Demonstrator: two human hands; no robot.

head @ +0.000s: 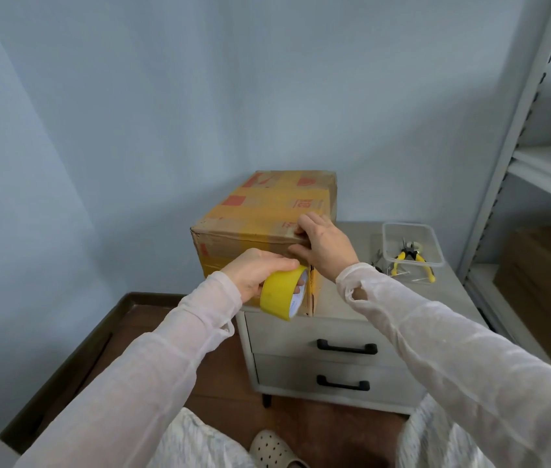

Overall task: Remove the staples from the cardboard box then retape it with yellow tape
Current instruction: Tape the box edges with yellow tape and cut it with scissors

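**Tape roll at the box's near corner**

Left hand [256, 275] grips the yellow tape roll [281, 293] against the cardboard box [260, 211] front. Right hand [327, 251] clasps its near top corner, perhaps pinning tape. The box is worn brown with yellow bands and red marks.

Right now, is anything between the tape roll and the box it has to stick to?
Nothing visible. The left hand holds the tape roll at the near corner of the box; the right hand grips the edge just above. The pliers lie aside, to the right.
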